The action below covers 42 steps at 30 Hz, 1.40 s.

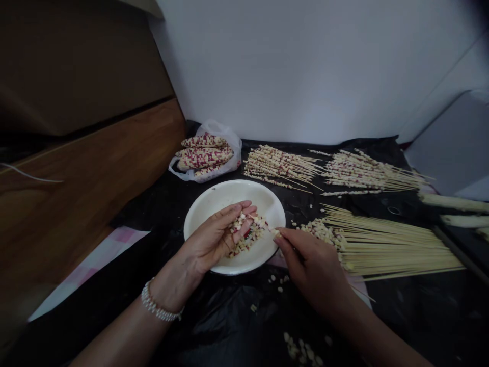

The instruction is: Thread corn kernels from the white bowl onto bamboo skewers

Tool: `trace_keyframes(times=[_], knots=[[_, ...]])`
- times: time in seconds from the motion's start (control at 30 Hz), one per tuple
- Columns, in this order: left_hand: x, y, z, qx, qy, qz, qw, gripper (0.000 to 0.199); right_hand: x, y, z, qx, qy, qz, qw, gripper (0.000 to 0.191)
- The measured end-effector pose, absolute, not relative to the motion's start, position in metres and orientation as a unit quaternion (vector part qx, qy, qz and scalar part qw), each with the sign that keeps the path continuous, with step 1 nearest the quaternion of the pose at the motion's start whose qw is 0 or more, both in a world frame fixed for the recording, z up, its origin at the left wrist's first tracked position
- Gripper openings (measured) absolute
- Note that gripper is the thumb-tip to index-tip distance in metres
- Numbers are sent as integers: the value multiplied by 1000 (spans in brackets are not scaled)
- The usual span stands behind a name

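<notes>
My left hand is cupped over a white plate, holding several pale and red corn kernels. More kernels lie heaped on the plate beneath it. My right hand pinches a thin bamboo skewer, whose tip reaches a kernel near my left fingers. Beside my right hand lies a bundle of bamboo skewers, with loose kernels at its near end. A beaded pearl bracelet circles my left wrist.
Two rows of kernel-threaded skewers lie behind the plate. Red-and-white corn cobs rest in a plastic bag. Black plastic sheeting covers the table, with scattered kernels. Pale husks lie right; wooden furniture stands left.
</notes>
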State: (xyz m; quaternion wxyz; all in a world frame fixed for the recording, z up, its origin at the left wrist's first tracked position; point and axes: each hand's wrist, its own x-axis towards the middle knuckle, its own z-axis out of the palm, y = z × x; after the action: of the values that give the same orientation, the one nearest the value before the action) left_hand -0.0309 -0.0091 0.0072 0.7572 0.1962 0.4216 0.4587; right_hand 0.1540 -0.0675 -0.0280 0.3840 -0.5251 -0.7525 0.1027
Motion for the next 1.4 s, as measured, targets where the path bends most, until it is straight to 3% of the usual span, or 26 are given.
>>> trace_keyframes(times=[0.6,1.4], knots=[[-30,-10,6,240,415,433,763,18,154,-70,-27,-547,-757,-7,357,25],[-27,-12,13,249,433,427,754,17,154,-71,-27,-557,-756,-21,343,28]])
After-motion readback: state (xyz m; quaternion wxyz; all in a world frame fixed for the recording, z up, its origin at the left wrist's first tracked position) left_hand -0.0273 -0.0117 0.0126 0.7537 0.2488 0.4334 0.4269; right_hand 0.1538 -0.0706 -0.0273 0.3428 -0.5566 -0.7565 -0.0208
